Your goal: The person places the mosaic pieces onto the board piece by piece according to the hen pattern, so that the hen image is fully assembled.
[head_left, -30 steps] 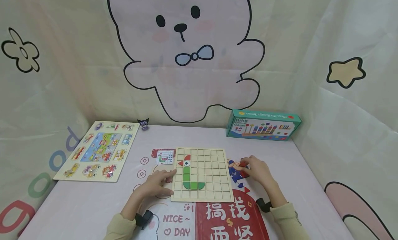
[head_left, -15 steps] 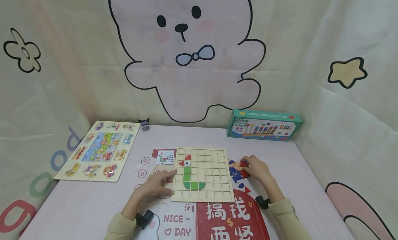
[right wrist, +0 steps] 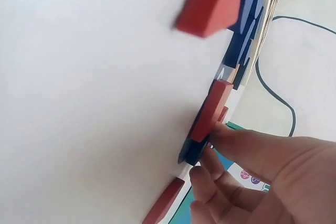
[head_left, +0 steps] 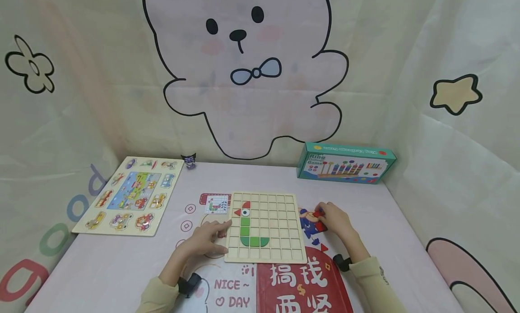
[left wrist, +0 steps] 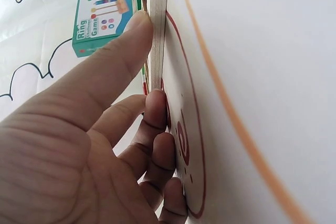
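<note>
A pale wooden grid board point(head_left: 280, 220) lies mid-table, bearing a bird-like figure of green pieces point(head_left: 245, 231), red triangles point(head_left: 246, 205) and an eye tile point(head_left: 245, 212). Spread along its left edge, the left hand point(head_left: 205, 238) touches it with thumb and fingers; the left wrist view shows the thumb point(left wrist: 139, 27) against the board's edge point(left wrist: 157, 35). Right of the board, the right hand point(head_left: 336, 220) pinches a red piece point(right wrist: 211, 111) at its fingertips. Dark blue pieces point(head_left: 307, 226) and other red ones lie around and under those fingertips.
Partly tucked by the board's upper left is a pattern card point(head_left: 216, 204). A wooden picture puzzle point(head_left: 162, 223) lies at the left, with a small purple figurine point(head_left: 189, 161) behind. At the back right stands a green game box point(head_left: 345, 164). One red triangle point(head_left: 323, 247) lies nearer the front.
The whole head view shifts slightly to the right. Both hands keep almost the same places; the right hand's fingers move only a little at the red piece.
</note>
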The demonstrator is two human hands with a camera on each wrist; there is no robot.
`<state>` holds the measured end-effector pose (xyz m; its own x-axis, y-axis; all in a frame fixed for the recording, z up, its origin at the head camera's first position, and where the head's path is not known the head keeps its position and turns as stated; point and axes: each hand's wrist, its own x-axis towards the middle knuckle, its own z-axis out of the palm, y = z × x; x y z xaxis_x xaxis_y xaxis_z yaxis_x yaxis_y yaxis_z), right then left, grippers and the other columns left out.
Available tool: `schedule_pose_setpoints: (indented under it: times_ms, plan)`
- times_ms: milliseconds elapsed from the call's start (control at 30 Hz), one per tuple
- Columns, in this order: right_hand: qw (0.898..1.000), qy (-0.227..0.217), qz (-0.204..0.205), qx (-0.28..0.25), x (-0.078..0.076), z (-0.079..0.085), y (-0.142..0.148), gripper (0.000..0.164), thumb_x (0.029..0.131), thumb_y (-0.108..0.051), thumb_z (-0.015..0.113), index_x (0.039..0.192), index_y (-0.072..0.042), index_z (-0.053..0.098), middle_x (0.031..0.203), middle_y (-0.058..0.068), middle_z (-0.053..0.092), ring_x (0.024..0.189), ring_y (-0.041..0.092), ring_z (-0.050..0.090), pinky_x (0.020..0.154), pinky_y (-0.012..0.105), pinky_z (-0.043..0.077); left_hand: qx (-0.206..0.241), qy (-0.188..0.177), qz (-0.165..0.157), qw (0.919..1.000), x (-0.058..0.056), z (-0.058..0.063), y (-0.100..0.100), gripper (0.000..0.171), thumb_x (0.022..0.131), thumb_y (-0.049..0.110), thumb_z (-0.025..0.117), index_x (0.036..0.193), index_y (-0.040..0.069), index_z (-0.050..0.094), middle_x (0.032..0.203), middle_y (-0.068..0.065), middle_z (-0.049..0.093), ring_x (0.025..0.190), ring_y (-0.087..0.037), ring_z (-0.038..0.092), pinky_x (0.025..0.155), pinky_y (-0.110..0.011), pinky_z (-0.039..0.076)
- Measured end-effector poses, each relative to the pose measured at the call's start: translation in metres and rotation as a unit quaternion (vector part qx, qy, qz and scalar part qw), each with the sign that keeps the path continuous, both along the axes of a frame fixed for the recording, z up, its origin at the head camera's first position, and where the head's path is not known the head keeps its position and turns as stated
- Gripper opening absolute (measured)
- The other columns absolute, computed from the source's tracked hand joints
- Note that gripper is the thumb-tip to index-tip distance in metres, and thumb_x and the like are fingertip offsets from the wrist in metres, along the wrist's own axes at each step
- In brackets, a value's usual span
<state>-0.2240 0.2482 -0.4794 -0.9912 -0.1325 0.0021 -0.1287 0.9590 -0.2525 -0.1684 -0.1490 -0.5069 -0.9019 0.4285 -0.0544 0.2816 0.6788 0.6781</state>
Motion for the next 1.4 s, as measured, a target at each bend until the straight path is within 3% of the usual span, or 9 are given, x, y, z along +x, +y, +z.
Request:
schedule_pose_setpoints:
  times_ms: [567, 733, 1033, 1233, 1400]
  plan:
    - [1.000, 0.014, 0.001, -0.016, 0.006, 0.009, -0.008, 0.024, 0.085, -0.018, 0.066, 0.104, -0.004, 0.062, 0.092, 0.011, 0.058, 0.078, 0.021, 0.054, 0.073, 0.041, 0.050, 0.001, -0.001, -0.007, 1.0000, -0.001, 0.000, -0.001, 0.080, 0.068, 0.034, 0.079, 0.138, 0.014, 0.046, 0.087, 0.005, 0.048, 0.080, -0.014, 0.033, 0.069, -0.034, 0.024]
    - [0.999, 0.027, 0.007, -0.032, 0.009, 0.012, -0.018, 0.027, 0.083, -0.024, 0.068, 0.102, -0.006, 0.063, 0.093, 0.010, 0.058, 0.078, 0.020, 0.055, 0.070, 0.037, 0.051, 0.003, 0.000, -0.006, 1.0000, -0.001, -0.001, -0.002, 0.079, 0.068, 0.034, 0.079, 0.138, 0.016, 0.046, 0.088, 0.006, 0.048, 0.080, -0.013, 0.034, 0.069, -0.033, 0.024]
    - [0.997, 0.036, 0.031, -0.057, 0.016, 0.016, -0.044, 0.024, 0.080, -0.022, 0.071, 0.099, -0.008, 0.065, 0.091, 0.005, 0.059, 0.073, 0.015, 0.053, 0.065, 0.034, 0.049, 0.005, -0.004, 0.000, 1.0000, -0.001, -0.003, -0.003, 0.078, 0.068, 0.033, 0.079, 0.137, 0.018, 0.047, 0.088, 0.007, 0.049, 0.078, -0.012, 0.034, 0.068, -0.031, 0.025]
    - [0.996, 0.037, 0.048, -0.058, 0.019, 0.013, -0.057, 0.023, 0.078, -0.024, 0.073, 0.097, -0.012, 0.066, 0.092, 0.002, 0.059, 0.082, 0.017, 0.060, 0.065, 0.032, 0.049, 0.008, -0.010, 0.000, 0.9999, -0.001, -0.003, -0.003, 0.078, 0.068, 0.031, 0.079, 0.138, 0.018, 0.046, 0.087, 0.007, 0.048, 0.079, -0.013, 0.034, 0.068, -0.031, 0.026]
    - [0.995, 0.032, 0.058, -0.080, 0.021, 0.012, -0.069, 0.022, 0.078, -0.025, 0.073, 0.095, -0.012, 0.066, 0.091, 0.001, 0.059, 0.076, 0.014, 0.053, 0.064, 0.030, 0.045, 0.009, -0.010, 0.000, 0.9999, 0.000, -0.003, -0.002, 0.078, 0.069, 0.031, 0.079, 0.138, 0.018, 0.046, 0.087, 0.007, 0.048, 0.079, -0.012, 0.034, 0.068, -0.030, 0.026]
